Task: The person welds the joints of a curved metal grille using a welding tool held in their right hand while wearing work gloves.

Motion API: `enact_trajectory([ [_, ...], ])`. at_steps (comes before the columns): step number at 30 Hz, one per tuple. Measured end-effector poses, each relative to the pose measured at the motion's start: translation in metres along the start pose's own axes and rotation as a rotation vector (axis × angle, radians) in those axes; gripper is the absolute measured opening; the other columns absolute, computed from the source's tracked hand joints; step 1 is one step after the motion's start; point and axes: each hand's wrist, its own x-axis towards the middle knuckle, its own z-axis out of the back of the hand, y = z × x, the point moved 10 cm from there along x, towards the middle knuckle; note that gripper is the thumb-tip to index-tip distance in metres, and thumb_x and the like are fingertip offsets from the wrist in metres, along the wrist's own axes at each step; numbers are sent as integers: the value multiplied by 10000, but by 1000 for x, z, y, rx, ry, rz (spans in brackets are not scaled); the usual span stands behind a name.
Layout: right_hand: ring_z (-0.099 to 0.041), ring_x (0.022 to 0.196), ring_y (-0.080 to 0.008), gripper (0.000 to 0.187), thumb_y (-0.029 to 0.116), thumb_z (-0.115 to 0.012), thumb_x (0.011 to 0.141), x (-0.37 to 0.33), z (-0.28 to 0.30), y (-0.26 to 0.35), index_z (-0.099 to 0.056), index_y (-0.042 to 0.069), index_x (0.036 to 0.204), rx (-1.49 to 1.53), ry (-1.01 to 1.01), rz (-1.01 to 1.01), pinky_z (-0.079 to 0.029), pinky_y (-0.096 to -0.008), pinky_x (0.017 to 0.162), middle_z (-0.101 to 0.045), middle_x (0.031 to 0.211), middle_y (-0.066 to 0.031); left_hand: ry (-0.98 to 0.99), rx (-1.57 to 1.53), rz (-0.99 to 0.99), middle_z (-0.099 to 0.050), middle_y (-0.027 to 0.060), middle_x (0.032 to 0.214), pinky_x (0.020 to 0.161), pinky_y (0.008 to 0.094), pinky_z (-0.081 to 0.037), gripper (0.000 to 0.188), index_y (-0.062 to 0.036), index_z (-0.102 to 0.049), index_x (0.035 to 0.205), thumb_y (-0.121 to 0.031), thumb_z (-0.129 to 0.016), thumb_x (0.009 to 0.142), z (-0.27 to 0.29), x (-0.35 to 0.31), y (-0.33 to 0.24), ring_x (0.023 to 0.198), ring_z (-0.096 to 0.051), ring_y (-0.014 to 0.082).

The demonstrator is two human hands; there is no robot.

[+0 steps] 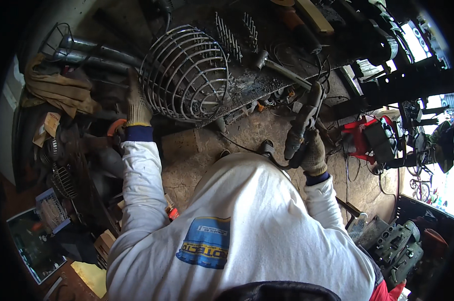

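A round basket of bent metal rods (184, 72) lies tilted on the dark workbench (259, 83). My left hand (138, 104), in a knitted work glove, is at its left edge, with the fingers along the outer rods; shadow partly hides the fingertips. To the right of the basket, off the bench's near edge, my right hand (314, 154), gloved too, is wrapped round a grey corded power tool (298, 134). Its head points away from me and its exact kind is hard to make out. A hammer (282, 68) lies on the bench between the basket and the tool.
Several short metal rods (228, 37) stand upright behind the basket. Metal pipes (99, 52) and a brown cloth (61, 88) lie at far left. An orange-and-black power tool (299, 27) rests on the bench. A cable (244, 148) runs below its edge. A red stand (360, 138) is at right.
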Motion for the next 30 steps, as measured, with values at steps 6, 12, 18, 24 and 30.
enact_trajectory([
  [6, -620, 993, -217, 563, 436, -572, 1001, -16, 14, -4, -492, 21, 1372, -38, -47, 20, -522, -369, 858, -611, 1138, -98, 41, 39, -50, -713, 50, 1063, 730, 267, -534, 687, -64, -694, 1174, -686, -504, 953, -10, -1, -4, 870, -659, 138],
  [12, -641, 1049, -188, 505, 399, -551, 1026, -24, 4, 3, -514, 42, 1382, -121, -28, 58, -535, -334, 883, -638, 1204, -81, -36, 757, -297, -667, 132, 1237, 919, 313, -529, 694, 32, -628, 1265, -590, -482, 996, -31, -7, -49, 1066, -658, 216],
  [18, -603, 835, -97, 503, 420, -610, 999, -20, 9, 14, -546, 45, 1329, -242, -115, 114, -508, -252, 723, -637, 1007, -7, 128, 645, -705, -654, 68, 759, 699, 354, -460, 688, 4, -689, 852, -673, -586, 918, -40, 10, -70, 712, -568, 146],
  [24, -617, 786, -98, 499, 409, -619, 994, -4, 27, 25, -540, 41, 1322, -250, -142, 70, -514, -241, 660, -640, 958, -9, 71, 700, -884, -702, 58, 808, 724, 310, -465, 556, 8, -726, 922, -529, -597, 979, -77, -31, -94, 755, -597, 127],
  [30, -602, 757, -95, 491, 330, -656, 979, 13, 37, 33, -517, 20, 1333, -157, -74, 11, -512, -247, 658, -626, 912, -10, -6, 750, -932, -721, 112, 888, 779, 307, -501, 449, 39, -700, 1012, -389, -563, 1012, -59, -41, -92, 847, -651, 163],
])
